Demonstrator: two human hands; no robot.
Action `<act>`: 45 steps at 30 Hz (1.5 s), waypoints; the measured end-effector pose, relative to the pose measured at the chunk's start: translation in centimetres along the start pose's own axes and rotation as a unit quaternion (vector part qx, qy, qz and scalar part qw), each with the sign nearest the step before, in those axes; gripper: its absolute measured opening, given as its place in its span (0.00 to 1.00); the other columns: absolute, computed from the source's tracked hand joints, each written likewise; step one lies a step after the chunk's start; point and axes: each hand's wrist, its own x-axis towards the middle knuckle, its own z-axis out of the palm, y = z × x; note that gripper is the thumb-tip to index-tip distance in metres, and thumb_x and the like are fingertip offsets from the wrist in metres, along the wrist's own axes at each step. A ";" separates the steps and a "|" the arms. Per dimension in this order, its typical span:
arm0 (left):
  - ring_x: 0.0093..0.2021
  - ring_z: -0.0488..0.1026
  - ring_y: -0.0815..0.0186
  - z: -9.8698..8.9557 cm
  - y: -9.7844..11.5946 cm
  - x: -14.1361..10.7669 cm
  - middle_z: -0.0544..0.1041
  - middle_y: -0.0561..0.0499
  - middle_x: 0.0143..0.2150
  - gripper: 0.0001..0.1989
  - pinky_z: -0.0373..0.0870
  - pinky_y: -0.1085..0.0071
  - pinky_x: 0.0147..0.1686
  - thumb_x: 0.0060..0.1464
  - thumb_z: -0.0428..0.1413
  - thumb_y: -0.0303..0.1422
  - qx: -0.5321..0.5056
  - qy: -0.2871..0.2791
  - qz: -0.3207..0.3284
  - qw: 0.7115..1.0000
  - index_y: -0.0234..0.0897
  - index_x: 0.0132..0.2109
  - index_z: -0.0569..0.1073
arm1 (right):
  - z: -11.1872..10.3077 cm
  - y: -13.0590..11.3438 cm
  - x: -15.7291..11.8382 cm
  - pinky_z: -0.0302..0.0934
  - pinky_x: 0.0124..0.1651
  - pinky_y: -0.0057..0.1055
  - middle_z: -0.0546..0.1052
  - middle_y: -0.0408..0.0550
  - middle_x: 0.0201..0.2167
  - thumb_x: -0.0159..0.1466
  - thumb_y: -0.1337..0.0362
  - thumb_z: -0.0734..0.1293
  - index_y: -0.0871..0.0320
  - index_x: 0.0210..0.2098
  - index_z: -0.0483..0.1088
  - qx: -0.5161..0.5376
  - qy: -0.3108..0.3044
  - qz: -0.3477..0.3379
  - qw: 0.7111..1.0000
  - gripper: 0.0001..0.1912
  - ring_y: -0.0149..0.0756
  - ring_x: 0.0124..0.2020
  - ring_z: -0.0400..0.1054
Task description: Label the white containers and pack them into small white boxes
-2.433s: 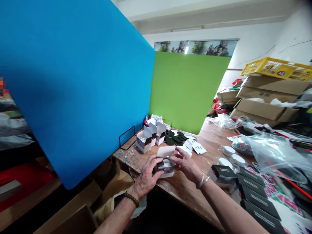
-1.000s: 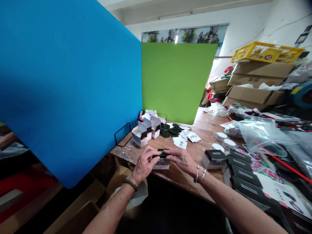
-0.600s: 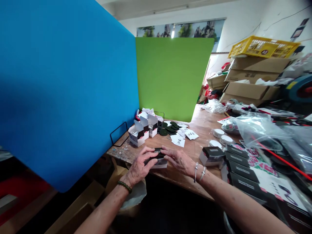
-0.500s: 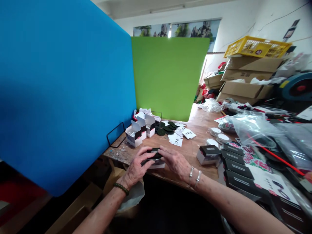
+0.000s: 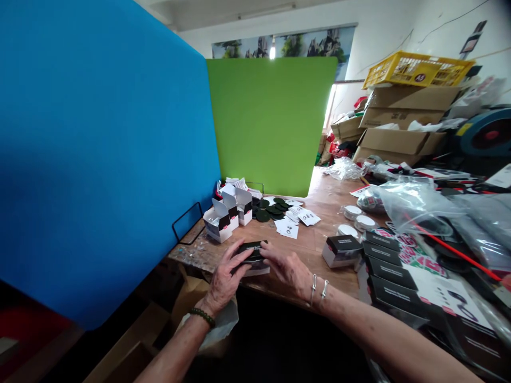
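A small black-topped white carton [image 5: 254,254] sits at the front edge of the wooden table, its lid closed down. My left hand [image 5: 226,275] grips its left side, with fingers lying over the lid. From the right, my right hand [image 5: 288,268] presses curled fingers against the carton's top and right side. Beyond my hands stand three open white boxes [image 5: 219,225] with raised flaps. Dark round discs [image 5: 263,215] and printed white cards [image 5: 286,227] are spread beside them. Right of my right hand is another closed black-topped carton [image 5: 342,250].
A row of closed black cartons [image 5: 393,294] lines the right side, near white round pieces [image 5: 347,231] and clear plastic bags [image 5: 423,205]. A blue panel [image 5: 107,149] walls the left, a green panel [image 5: 271,122] the back. A black wire stand [image 5: 187,224] is at the left edge.
My right hand's fingers have drawn back slightly to the right, and my left fingers have shifted, so more of the carton's lid shows. The view has moved a little.
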 end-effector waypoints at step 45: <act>0.62 0.64 0.56 20.6 8.9 6.6 0.60 0.45 0.60 0.24 0.65 0.56 0.63 0.48 0.59 0.17 -0.126 -0.064 0.055 0.988 0.44 0.50 0.75 | -19.6 6.3 0.6 0.61 0.39 0.28 0.81 0.52 0.41 0.60 0.70 0.66 0.55 0.46 0.78 -0.395 -0.276 0.257 0.838 0.16 0.41 0.43 0.75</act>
